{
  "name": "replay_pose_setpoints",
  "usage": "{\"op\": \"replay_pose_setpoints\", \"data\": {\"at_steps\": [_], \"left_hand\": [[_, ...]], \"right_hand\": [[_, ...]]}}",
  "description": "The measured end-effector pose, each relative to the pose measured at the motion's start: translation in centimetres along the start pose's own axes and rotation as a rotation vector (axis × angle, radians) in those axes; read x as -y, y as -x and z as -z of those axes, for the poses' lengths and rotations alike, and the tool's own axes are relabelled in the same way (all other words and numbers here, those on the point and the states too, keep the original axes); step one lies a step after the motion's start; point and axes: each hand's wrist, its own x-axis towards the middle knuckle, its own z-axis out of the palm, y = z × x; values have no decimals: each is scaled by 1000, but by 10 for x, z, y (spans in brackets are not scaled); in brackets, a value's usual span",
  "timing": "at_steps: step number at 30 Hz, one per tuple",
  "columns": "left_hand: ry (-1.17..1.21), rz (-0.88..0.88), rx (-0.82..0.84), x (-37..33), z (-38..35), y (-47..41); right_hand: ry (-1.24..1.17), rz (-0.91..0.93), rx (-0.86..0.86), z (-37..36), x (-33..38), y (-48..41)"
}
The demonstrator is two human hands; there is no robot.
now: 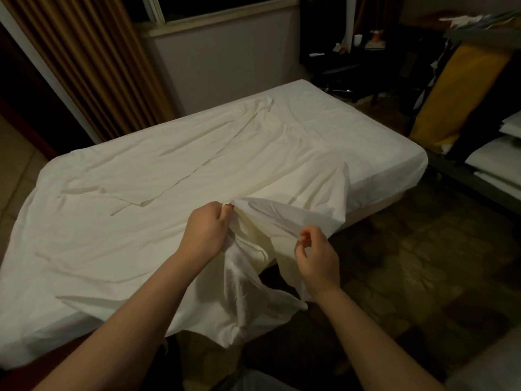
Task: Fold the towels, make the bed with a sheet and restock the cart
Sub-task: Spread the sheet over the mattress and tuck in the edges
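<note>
- The left grip [207,232] is clenched on a bunched fold of the sheet [197,153] at the near corner of the bed [379,205].
- The right grip [317,256], just beside it, pinches the sheet's edge between thumb and fingertips.
- Between the two forearms, the loose corner of the sheet hangs off the bed toward the floor.
- Handling, as a judgement: the sheet is light, limp and thin. It has no stiffness, follows any pull and creases readily. The smooth weave may slide through a loose hold.
- Recommended hold: take the hem or the corner with both grips apart. A hold on the middle only gathers cloth.
- The rest of the sheet lies spread over the bed, wrinkled along its middle. The far right corner appears covered and smooth.
- The cart [458,172] stands at the right beyond the bed, with a yellow bag [456,88] and folded white linen [496,159].
</note>
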Motion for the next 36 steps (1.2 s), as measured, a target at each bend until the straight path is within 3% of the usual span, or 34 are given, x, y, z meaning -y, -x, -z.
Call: {"op": "replay_pose_setpoints", "data": {"at_steps": [2, 6, 9, 12, 17, 21, 23, 25, 28, 30, 36], "left_hand": [[-1, -7, 13, 2, -1, -3], [42, 4, 24, 10, -3, -8], [66, 0, 40, 22, 0, -13], [64, -7, 66, 36, 1, -14], [88, 5, 101, 58, -4, -14], [96, 22, 94, 73, 1, -22], [104, 19, 89, 78, 3, -24], [107, 17, 91, 82, 2, -25], [129, 32, 94, 89, 1, -26], [144, 56, 80, 95, 3, -29], [202, 94, 94, 98, 16, -36]], "right_hand": [[57, -7, 43, 0, -8, 1], [316, -72, 350, -10, -29, 10], [517, -226, 402, -6, -54, 30], [608, -338, 306, 10, -75, 41], [560, -437, 66, 23, -92, 42], [588, -416, -84, 36, -92, 38], [576, -328, -237, 43, -88, 32], [447, -336, -408, 47, -81, 26], [11, -575, -561, 51, -58, 11], [-301, -640, -651, 52, -39, 3], [-669, -606, -544, 66, -15, -4]]}}
